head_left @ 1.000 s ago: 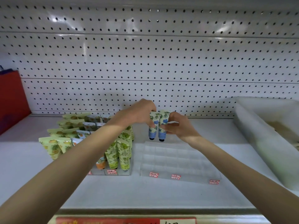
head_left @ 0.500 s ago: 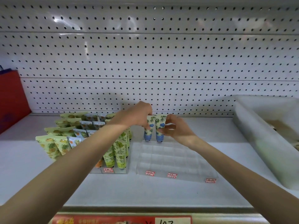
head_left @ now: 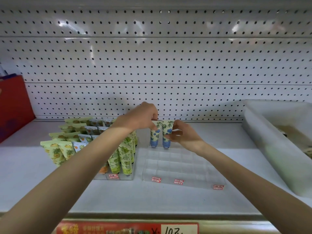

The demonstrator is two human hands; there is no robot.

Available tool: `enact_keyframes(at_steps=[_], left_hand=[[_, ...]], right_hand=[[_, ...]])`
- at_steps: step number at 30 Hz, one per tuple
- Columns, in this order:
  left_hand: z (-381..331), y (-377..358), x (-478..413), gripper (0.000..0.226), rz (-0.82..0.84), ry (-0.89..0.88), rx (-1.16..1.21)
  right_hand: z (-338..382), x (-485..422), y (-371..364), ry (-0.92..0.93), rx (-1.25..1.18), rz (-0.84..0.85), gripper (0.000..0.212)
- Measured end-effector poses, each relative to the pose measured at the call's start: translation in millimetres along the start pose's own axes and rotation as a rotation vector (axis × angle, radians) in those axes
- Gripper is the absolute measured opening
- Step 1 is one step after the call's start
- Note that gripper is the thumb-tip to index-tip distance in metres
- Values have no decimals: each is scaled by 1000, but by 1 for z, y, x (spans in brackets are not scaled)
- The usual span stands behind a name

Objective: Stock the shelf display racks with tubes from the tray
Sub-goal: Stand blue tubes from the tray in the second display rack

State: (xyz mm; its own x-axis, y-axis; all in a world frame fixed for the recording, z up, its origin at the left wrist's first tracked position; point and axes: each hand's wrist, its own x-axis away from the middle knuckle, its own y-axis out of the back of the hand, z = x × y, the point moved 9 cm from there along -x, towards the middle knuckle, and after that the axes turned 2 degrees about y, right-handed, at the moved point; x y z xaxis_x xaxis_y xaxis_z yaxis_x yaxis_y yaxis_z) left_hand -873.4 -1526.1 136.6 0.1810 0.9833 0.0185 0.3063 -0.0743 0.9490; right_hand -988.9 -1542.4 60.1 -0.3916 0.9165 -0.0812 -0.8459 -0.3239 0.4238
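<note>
Pinching the crimped top of the left tube (head_left: 155, 136), the left hand (head_left: 141, 119) is steadying it cap-down in the back row of the clear rack (head_left: 183, 168), while the right hand (head_left: 184, 136) is gripping the right tube (head_left: 167, 132) at mid-body. Releasing too soon is likely risking a topple, since soft, tapered tubes are balancing on small round caps in shallow, slick acrylic cells. The frosted tray (head_left: 270, 149) is sitting well apart.

Both forearms stretch forward. The left hand (head_left: 141, 119), palm down, pinches the left tube (head_left: 154, 135) by its top; the right hand (head_left: 184, 135) pinches the right tube (head_left: 167, 130) sideways.
</note>
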Motion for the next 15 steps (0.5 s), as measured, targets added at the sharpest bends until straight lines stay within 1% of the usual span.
enact_keyframes(at_steps=[7, 11, 13, 15], left_hand=[[6, 18, 12, 27, -93, -6, 107], [7, 39, 27, 31, -225, -24, 118], [8, 50, 37, 33, -296, -27, 135], [7, 61, 46, 37, -358, -20, 91]], right_hand=[[4, 4, 1, 1, 5, 23, 32], [10, 8, 8, 22, 45, 27, 34], [16, 10, 16, 23, 11, 4, 37], [25, 12, 27, 33, -19, -34, 36]])
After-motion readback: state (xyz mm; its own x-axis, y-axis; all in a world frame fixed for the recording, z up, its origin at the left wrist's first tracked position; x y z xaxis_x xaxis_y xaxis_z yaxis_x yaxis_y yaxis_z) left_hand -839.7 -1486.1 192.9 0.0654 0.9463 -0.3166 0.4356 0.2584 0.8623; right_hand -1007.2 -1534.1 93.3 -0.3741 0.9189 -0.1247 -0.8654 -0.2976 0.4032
